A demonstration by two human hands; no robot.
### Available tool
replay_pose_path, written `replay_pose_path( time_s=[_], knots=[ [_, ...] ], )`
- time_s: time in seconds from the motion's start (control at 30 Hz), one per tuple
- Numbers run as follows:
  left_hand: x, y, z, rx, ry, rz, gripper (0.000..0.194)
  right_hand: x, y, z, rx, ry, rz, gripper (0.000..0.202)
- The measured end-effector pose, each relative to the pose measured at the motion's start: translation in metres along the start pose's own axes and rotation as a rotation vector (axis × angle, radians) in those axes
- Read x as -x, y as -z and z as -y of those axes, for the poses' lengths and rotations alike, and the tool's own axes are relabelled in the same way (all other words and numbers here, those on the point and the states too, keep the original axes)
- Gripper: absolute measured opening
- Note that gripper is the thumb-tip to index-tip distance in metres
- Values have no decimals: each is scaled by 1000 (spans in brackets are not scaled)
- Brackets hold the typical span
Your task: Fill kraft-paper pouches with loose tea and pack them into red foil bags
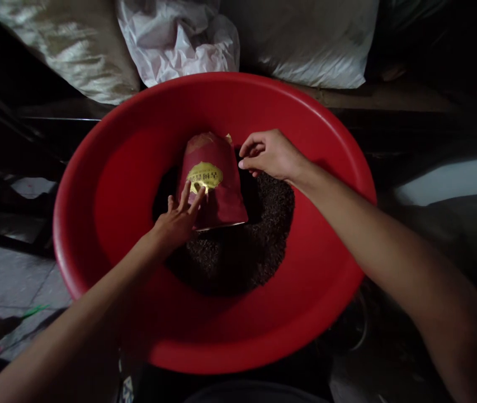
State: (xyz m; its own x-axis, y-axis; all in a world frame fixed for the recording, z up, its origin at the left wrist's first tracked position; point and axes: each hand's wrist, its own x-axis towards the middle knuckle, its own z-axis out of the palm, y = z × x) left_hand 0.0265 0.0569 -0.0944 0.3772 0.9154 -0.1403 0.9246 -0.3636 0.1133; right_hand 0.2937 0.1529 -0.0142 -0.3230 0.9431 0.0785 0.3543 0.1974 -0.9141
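Observation:
A dark red pouch [219, 193] with a gold label lies on a heap of dark, loose tea leaves [274, 215] inside a large red plastic basin [124, 201]. The label's writing appears upside down to me. My left hand [177, 221] rests on the pouch's lower left part, its fingers spread across the label. Just off the pouch's upper right edge, my right hand [274, 154] hovers above the leaves. Its fingers are loosely curled, with a gap between thumb and forefinger and nothing visible between them. Part of the leaf heap is hidden under the pouch and in shadow.
Behind the basin stand a pale woven sack [83, 45], a crumpled white plastic bag [179, 42] and another large pale sack [313, 39]. Tiled floor [7, 274] shows at the left. The surroundings on the right are too dark to make out well.

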Motion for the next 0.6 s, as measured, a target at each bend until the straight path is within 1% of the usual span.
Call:
replay_pose_path(
  time_s=[0.03,0.1,0.17,0.2,0.23,0.3,0.37,0.4,0.5,0.53,0.57,0.6],
  knots=[
    [-1,0,-1,4,29,13,110,1,-1,0,-17,2,9,22],
    [-5,6,-5,61,101,34,105,2,-4,0,-55,-5,27,22],
    [-10,17,-9,158,165,-20,97,1,-5,-1,-93,-20,42,22],
    [-12,23,-11,212,189,-80,92,0,-5,-2,-109,-27,48,23],
    [-14,30,-12,263,211,-165,84,-1,-5,-2,-122,-30,53,23],
    [-15,40,-15,352,231,-377,68,-1,-4,0,-126,-20,58,22],
    [-16,46,-18,430,221,-574,52,3,-2,7,-81,27,18,19],
    [-16,48,-19,481,210,-642,44,8,-1,13,-38,66,-31,18],
    [-15,49,-21,677,190,-761,28,32,-3,35,120,213,-221,16],
    [-15,50,-22,738,189,-790,25,41,-6,43,166,262,-244,18],
    [-15,51,-23,790,190,-821,23,48,-10,49,208,303,-218,20],
    [-15,53,-23,832,194,-855,21,53,-14,53,246,333,-155,20]
  ],
)
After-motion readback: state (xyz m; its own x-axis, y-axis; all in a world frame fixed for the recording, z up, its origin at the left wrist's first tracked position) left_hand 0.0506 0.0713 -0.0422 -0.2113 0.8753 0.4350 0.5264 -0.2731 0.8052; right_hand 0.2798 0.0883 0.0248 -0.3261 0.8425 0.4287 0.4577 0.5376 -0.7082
